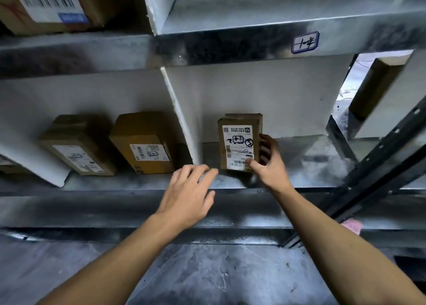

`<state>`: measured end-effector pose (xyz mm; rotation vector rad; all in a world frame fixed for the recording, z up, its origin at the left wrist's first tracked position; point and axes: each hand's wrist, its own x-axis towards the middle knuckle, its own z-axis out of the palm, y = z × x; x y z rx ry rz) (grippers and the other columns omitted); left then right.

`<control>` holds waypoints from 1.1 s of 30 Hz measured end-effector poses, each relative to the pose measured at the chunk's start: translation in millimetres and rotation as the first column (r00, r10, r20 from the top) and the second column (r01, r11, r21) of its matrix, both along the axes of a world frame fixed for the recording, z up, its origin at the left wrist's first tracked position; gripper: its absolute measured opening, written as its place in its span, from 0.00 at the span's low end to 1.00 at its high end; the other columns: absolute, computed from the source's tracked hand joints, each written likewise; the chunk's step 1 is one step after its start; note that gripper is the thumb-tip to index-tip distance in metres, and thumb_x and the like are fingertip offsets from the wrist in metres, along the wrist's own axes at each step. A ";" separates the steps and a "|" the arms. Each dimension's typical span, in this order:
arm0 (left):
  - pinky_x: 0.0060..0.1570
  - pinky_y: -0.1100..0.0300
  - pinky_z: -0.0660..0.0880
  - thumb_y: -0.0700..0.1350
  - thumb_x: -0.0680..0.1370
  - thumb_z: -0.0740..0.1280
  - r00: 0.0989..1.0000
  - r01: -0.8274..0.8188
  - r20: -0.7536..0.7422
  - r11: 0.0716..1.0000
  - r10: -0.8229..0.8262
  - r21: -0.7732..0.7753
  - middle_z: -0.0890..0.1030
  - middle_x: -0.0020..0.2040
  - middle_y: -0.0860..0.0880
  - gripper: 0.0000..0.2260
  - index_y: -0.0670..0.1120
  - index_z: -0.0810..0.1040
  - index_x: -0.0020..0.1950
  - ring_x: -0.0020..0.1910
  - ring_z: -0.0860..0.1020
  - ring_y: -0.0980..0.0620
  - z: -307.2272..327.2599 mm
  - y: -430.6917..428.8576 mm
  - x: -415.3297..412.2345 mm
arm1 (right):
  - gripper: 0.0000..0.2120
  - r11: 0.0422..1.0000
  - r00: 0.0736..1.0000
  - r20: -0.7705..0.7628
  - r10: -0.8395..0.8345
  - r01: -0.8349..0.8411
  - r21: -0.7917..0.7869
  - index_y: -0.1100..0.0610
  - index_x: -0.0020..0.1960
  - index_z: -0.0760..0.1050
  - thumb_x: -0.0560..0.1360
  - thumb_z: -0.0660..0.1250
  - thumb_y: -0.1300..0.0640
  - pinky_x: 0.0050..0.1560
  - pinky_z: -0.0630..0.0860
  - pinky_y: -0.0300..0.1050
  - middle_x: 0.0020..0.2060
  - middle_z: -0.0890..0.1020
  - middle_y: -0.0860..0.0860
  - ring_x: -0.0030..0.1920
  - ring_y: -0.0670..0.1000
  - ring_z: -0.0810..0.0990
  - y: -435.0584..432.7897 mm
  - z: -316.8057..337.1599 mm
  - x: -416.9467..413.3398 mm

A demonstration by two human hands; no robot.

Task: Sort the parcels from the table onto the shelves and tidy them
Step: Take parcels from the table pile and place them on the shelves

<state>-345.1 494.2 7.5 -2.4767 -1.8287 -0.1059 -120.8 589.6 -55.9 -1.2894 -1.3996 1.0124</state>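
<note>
A small brown cardboard parcel (pixel 238 141) with a white shipping label stands on the metal shelf (pixel 299 162), in the compartment right of a white divider (pixel 182 120). My right hand (pixel 268 162) holds it, thumb on the label's lower corner and fingers round its right side. Just left of the parcel and in front of the divider, my left hand (pixel 189 194) hovers with relaxed fingers and holds nothing. In the compartment to the left lie two more labelled brown parcels, one (pixel 143 143) beside the divider and another (pixel 78 145) further left.
A large labelled box (pixel 50 5) sits on the upper shelf at top left. A handwritten tag (pixel 305 42) marks the shelf edge above. A black slotted upright (pixel 378 162) crosses at right, with another box (pixel 373 90) behind it. A lower shelf surface (pixel 207 277) lies below my arms.
</note>
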 end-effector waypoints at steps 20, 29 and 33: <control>0.64 0.51 0.69 0.54 0.78 0.59 0.999 -0.029 0.016 1.000 0.029 0.013 0.73 0.66 0.51 0.21 0.52 0.67 0.72 0.62 0.70 0.49 -2.5 -3.1 -8.1 | 0.32 0.995 0.997 0.062 0.056 -0.050 -0.090 0.49 0.72 0.64 0.73 0.75 0.62 0.64 0.76 0.46 0.59 0.78 0.43 0.61 0.45 0.79 31.1 -31.2 -7.0; 0.69 0.51 0.63 0.53 0.80 0.59 0.999 -0.004 0.037 0.999 0.005 -0.035 0.70 0.70 0.51 0.22 0.52 0.65 0.74 0.67 0.66 0.49 -1.3 -21.6 -10.0 | 0.30 0.994 0.931 0.364 0.011 0.030 -0.104 0.53 0.76 0.65 0.78 0.71 0.50 0.71 0.69 0.55 0.72 0.72 0.53 0.71 0.55 0.71 -27.5 1.9 12.2; 0.69 0.53 0.61 0.53 0.81 0.58 0.998 -0.003 0.067 0.999 0.006 -0.044 0.67 0.72 0.53 0.23 0.53 0.61 0.76 0.69 0.64 0.51 0.8 -35.9 -10.7 | 0.24 0.994 0.806 0.589 0.061 0.006 -0.112 0.55 0.75 0.66 0.81 0.64 0.50 0.67 0.66 0.44 0.71 0.72 0.54 0.69 0.53 0.72 -79.8 14.1 20.6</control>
